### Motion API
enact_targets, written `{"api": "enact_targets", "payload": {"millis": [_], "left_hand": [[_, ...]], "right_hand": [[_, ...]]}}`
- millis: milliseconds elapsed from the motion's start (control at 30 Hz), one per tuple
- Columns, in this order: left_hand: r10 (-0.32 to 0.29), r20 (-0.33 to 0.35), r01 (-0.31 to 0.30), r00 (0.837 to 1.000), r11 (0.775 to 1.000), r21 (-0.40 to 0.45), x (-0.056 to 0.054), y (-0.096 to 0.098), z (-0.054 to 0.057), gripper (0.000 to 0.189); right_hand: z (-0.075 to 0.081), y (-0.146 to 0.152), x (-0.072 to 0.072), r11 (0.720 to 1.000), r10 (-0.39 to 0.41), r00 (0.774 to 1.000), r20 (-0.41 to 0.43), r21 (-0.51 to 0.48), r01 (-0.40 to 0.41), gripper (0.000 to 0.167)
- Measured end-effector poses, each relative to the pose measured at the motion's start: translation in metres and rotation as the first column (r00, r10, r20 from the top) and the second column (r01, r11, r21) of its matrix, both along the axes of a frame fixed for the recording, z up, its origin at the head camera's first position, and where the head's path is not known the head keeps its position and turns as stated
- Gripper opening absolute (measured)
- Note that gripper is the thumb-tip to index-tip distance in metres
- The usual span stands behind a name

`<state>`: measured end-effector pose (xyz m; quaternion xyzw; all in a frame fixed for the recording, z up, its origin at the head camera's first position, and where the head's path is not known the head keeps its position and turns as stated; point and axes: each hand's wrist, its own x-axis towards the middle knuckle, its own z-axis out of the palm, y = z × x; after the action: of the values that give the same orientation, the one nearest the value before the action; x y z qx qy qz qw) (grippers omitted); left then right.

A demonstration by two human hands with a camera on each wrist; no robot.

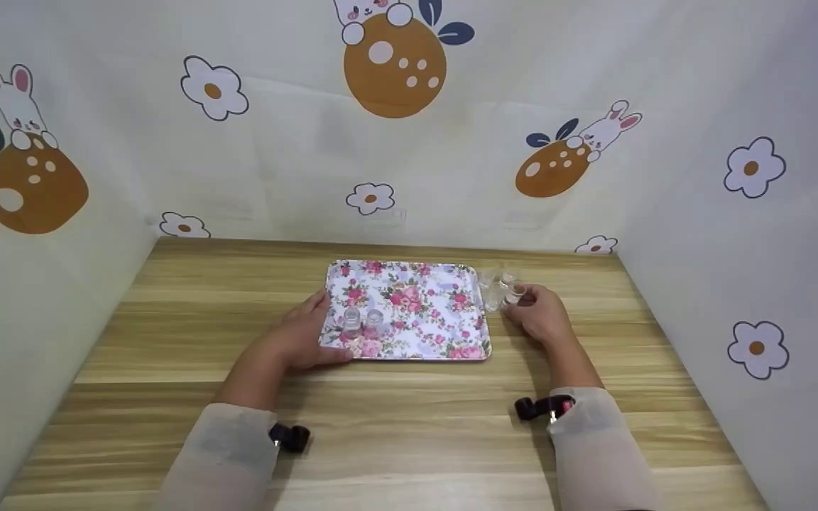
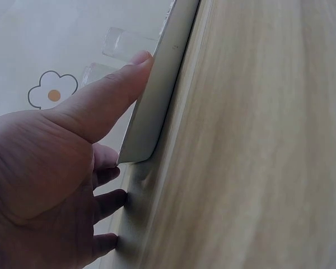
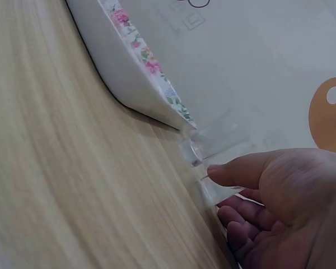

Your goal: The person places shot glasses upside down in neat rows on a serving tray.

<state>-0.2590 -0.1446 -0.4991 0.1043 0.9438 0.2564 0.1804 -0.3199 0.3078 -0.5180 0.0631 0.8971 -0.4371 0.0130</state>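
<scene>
Grip: L hand [image 1: 301, 337] on tray [image 1: 444, 319], R hand [image 1: 542, 318] on cup [image 3: 213, 193], w/ plain tray side [image 2: 158, 95] wrist-cam only

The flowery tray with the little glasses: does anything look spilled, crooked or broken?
Nothing stands out. The tray lies on the table, two clear glasses stand on it, and no spill or break shows. The other glasses, at the right hand, are too faint to check for cracks.

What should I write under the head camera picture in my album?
Left hand touching a flowery tray with two clear cups; right hand gripping another clear cup beside it.
</scene>
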Motion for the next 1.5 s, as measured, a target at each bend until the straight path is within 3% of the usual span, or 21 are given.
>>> {"api": "enact_targets", "payload": {"millis": [267,667,1167,1500], "left_hand": [[-0.007,0.004,0.007,1.0,1.0,0.008,-0.001,0.0,-0.002,0.129],[-0.003,-0.007,0.003,1.0,1.0,-0.002,-0.003,0.0,-0.003,0.131],[0.03,0.0,-0.03,1.0,0.999,0.026,0.0,0.0,-0.001,0.13],[0.038,0.016,-0.038,0.999,0.999,0.027,0.002,0.0,-0.001,0.13]], "right_hand": [[-0.003,-0.001,0.0,0.997,-0.004,0.999,-0.049,0.075,0.007,0.05],[0.011,-0.005,0.002,0.999,-0.04,0.999,-0.032,0.021,0.041,0.048],[0.039,-0.006,0.007,0.986,-0.117,0.992,-0.046,-0.125,0.111,0.051],[0.048,-0.017,0.01,0.966,-0.097,0.993,-0.066,-0.247,0.078,0.05]]}}
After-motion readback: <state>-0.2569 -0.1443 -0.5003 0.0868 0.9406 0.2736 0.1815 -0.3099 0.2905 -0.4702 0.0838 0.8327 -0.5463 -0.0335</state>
